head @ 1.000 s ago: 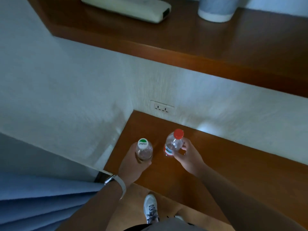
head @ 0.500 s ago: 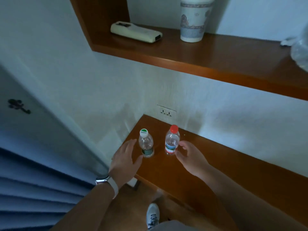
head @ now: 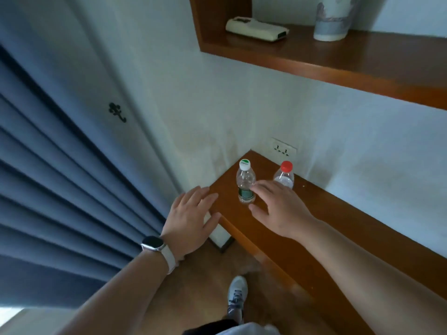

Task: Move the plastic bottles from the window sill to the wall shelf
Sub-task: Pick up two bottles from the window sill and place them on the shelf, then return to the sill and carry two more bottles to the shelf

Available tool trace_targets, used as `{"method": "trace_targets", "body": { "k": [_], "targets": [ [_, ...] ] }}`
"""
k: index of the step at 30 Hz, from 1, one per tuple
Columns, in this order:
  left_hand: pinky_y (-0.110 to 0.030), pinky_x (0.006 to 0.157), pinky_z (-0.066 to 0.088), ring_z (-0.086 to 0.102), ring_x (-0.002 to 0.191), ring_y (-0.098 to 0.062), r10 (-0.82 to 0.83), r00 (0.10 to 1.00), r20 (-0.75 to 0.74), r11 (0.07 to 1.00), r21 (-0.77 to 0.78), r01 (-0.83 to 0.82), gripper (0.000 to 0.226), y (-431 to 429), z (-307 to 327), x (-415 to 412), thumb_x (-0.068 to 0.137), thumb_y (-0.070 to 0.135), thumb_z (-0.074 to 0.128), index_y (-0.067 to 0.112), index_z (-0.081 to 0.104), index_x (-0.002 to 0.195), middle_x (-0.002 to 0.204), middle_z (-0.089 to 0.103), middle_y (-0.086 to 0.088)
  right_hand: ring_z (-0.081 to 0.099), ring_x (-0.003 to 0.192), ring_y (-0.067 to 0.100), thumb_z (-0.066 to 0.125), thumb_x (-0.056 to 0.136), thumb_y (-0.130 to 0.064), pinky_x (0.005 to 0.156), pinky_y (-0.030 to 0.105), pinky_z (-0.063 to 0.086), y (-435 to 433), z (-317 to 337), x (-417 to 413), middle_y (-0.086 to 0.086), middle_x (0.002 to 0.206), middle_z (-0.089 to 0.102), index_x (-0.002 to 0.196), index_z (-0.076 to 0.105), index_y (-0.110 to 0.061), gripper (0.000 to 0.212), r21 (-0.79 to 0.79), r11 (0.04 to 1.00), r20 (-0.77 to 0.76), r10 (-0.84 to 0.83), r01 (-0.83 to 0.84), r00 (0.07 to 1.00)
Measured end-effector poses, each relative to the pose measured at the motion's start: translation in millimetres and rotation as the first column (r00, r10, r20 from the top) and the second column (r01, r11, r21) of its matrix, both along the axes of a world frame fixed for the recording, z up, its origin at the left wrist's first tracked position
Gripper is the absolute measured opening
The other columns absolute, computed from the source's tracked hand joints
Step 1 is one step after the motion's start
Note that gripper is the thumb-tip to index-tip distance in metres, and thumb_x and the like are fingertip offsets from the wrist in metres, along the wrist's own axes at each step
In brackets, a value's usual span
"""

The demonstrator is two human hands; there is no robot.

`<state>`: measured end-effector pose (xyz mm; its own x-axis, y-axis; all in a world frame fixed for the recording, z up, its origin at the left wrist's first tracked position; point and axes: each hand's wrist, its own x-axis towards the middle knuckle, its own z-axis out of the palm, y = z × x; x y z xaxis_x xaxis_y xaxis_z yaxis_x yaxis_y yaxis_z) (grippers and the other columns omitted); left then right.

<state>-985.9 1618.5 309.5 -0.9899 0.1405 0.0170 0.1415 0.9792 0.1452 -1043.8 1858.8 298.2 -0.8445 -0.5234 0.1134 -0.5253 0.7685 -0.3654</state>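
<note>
Head view, looking down into a room corner. Two plastic bottles stand upright on the lower wooden shelf, near its corner end and below a white wall socket. The green-capped bottle is clear with a green label low on its body; the red-capped bottle stands just beside it to the right, apart from it, with its lower half hidden behind the right hand. We note the right hand is wide, fingers spread and relaxed, holding nothing; one fingertip lies at the edge of the green-capped bottle, and we cannot tell whether it touches. The left hand is likewise wide and holds nothing, palm down, over the shelf's left corner, apart from both bottles. A pale smartwatch sits on the left wrist. Above, the upper wall shelf carries a cream-coloured flat device and a pale patterned vase, its top cut off by the frame. A blue pleated curtain fills the left side, with a dark wall hook just right of it. A white sneaker shows on the wooden floor below.
</note>
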Motion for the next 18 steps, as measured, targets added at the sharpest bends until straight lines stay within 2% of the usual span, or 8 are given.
{"method": "trace_targets", "body": {
  "k": [4,7,11,15,18],
  "targets": [
    [-0.049,0.120,0.024,0.031,0.147,-0.021,0.044,0.999,0.010,0.998,-0.050,-0.043,0.059,-19.5,4.3,36.4,0.097,0.058,0.029,0.032,0.042,0.148,0.156,0.041,0.003,0.033,0.139,0.017,0.042,0.096,-0.052,0.110,0.041,0.035,-24.6,-4.1,13.3,-0.004,0.148,0.041,0.143,0.044,-0.023,0.055,-0.001,0.997,-0.018,0.078,-0.078,0.997],
    [-0.049,0.119,0.027,0.036,0.145,-0.021,0.077,0.997,-0.016,0.996,-0.054,-0.077,0.065,-38.0,11.9,53.9,0.092,0.059,0.021,0.030,0.046,0.145,0.152,0.046,0.003,0.036,0.138,0.020,0.044,0.096,-0.051,0.109,0.043,0.036,-46.4,-0.4,25.7,0.000,0.147,0.044,0.142,0.047,-0.020,0.055,0.015,0.988,-0.074,0.155,-0.154,0.985],
    [-0.052,0.116,0.032,0.039,0.143,-0.022,0.114,0.992,-0.060,0.992,-0.055,-0.117,0.057,-69.4,16.4,74.8,0.096,0.056,0.031,0.030,0.046,0.145,0.150,0.048,0.003,0.044,0.132,0.027,0.045,0.095,-0.049,0.106,0.046,0.040,-77.5,13.6,40.0,0.006,0.142,0.051,0.136,0.054,-0.016,0.053,0.061,0.965,-0.127,0.260,-0.254,0.957],
    [-0.047,0.109,0.039,0.053,0.131,-0.026,0.087,0.980,-0.181,0.994,-0.048,-0.097,0.046,-104.5,21.0,100.1,0.097,0.046,0.043,0.022,0.060,0.132,0.136,0.061,-0.002,0.044,0.131,0.028,0.041,0.095,-0.050,0.105,0.048,0.039,-117.7,25.5,55.5,0.008,0.141,0.052,0.135,0.055,-0.015,0.055,0.102,0.935,-0.164,0.351,-0.338,0.922],
    [-0.049,0.109,0.039,0.052,0.132,-0.028,0.097,0.979,-0.179,0.989,-0.090,-0.115,0.047,-145.8,23.0,125.5,0.097,0.046,0.041,0.020,0.061,0.132,0.138,0.059,-0.004,0.046,0.129,0.030,0.044,0.095,-0.048,0.105,0.047,0.040,-162.1,31.7,67.0,0.009,0.140,0.053,0.133,0.057,-0.013,0.054,0.143,0.903,-0.197,0.428,-0.406,0.882]
  ]
}}
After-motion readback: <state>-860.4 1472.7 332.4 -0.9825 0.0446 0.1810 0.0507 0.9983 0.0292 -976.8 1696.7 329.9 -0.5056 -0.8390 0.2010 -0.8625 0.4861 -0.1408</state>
